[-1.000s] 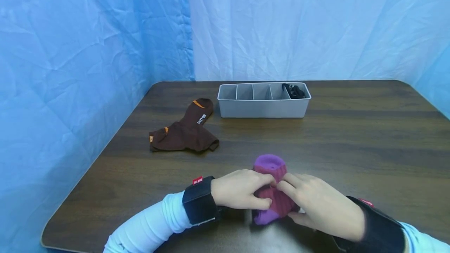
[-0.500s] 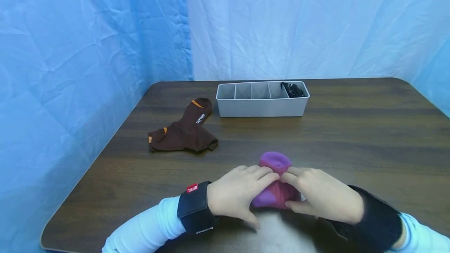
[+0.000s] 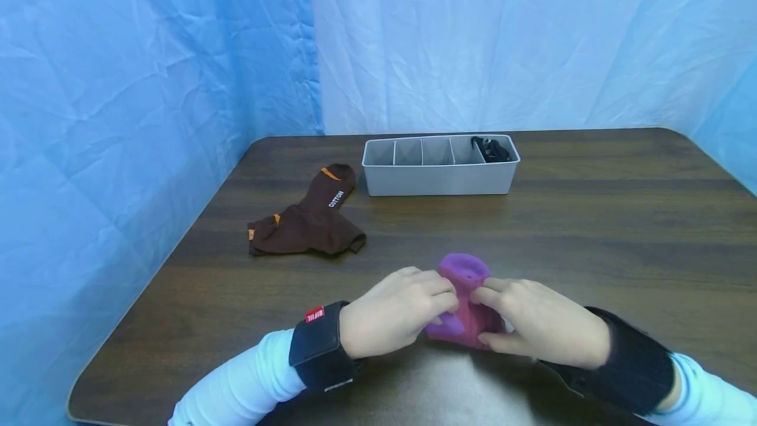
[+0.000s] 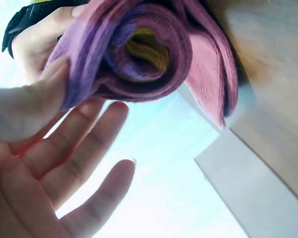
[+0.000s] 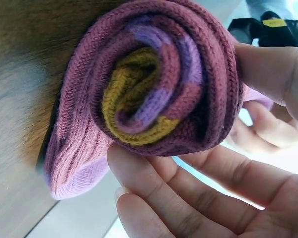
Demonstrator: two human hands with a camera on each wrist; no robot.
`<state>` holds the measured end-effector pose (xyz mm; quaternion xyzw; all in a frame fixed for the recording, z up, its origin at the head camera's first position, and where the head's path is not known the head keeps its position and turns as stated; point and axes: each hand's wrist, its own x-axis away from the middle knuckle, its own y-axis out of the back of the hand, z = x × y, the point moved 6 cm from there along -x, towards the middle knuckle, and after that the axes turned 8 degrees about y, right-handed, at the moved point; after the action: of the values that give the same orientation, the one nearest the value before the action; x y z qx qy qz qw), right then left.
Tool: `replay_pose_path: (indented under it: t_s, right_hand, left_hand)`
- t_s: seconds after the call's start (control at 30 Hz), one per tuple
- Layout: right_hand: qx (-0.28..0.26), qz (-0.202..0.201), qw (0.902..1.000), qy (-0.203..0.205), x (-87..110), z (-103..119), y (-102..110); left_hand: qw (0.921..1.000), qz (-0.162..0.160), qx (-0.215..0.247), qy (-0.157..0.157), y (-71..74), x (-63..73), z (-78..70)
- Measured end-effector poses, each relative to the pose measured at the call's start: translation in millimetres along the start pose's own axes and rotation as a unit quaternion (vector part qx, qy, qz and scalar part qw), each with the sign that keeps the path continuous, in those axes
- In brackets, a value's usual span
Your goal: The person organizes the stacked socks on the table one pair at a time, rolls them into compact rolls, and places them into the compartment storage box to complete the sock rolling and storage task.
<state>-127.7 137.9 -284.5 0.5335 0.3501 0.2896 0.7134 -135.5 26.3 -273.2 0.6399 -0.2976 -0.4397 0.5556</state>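
Between both hands is a bundle of rolled socks [image 3: 470, 321], dull pink with purple ends, standing on the table near its front. Its purple far end points away from me. In the right wrist view the roll [image 5: 226, 94] shows its spiral, with a mustard-yellow layer [image 5: 111, 101] at the core. My left hand [image 3: 393, 311] pinches a purple edge of the roll between thumb and fingers; its other fingers spread below. My right hand [image 3: 535, 317] holds the roll's right side, thumb on the near side and fingertips across the far side.
Brown socks [image 3: 310, 225] with orange marks lie flat at the left. Behind stands a grey divided box [image 3: 437, 181], a black bundle [image 3: 493, 151] in its rightmost compartment. Blue sheeting [image 3: 503, 38] hangs behind the wooden table [image 3: 621, 235] and along its left side.
The near end of the socks has been rolled up and away from me, shortening the bundle. The left hand spread its fingers, then closed on the purple edge. The right hand stayed on the roll.
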Motion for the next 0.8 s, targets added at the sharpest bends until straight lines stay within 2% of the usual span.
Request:
replay_pose_path:
  t_s: [0.07,0.17,0.27,0.33,0.37,0.43,0.53,0.63,0.8]
  right_hand:
    - [-0.001,0.003,1.0,0.007,0.0,1.3,-0.3]
    - [-0.01,0.008,0.9996,0.026,-0.2,3.6,-0.9]
    - [-0.009,0.013,0.999,0.041,-0.4,4.7,-1.3]
    - [-0.006,0.018,0.9989,0.042,-0.5,4.2,-1.9]
    - [-0.001,0.02,0.999,0.041,-0.7,3.8,-2.1]
    - [0.001,0.024,0.9991,0.035,-1.0,2.4,-2.8]
    - [-0.002,0.027,0.9992,0.03,-0.7,0.6,-3.3]
    - [-0.014,0.033,0.9991,0.024,-0.4,-0.8,-4.3]
    - [-0.04,0.047,0.998,0.011,-0.1,-2.9,-6.6]
  left_hand:
    - [0.9998,0.004,0.016,-0.008,-0.9,-1.1,-0.3]
    - [0.9969,0.016,0.077,-0.007,-4.9,-3.7,2.0]
    - [0.9862,0.014,0.163,0.026,-11.0,-7.6,8.3]
    - [0.9799,-0.01,0.193,0.048,-13.0,-9.3,11.9]
    - [0.9794,-0.028,0.192,0.055,-13.3,-9.8,12.9]
    - [0.9832,-0.067,0.161,0.054,-12.0,-9.3,11.9]
    - [0.9916,-0.103,0.07,0.037,-9.0,-7.4,5.3]
    - [0.9954,-0.091,0.022,0.022,-8.6,-6.1,-0.1]
    - [0.9994,-0.021,0.013,0.023,-11.0,-4.2,-2.6]
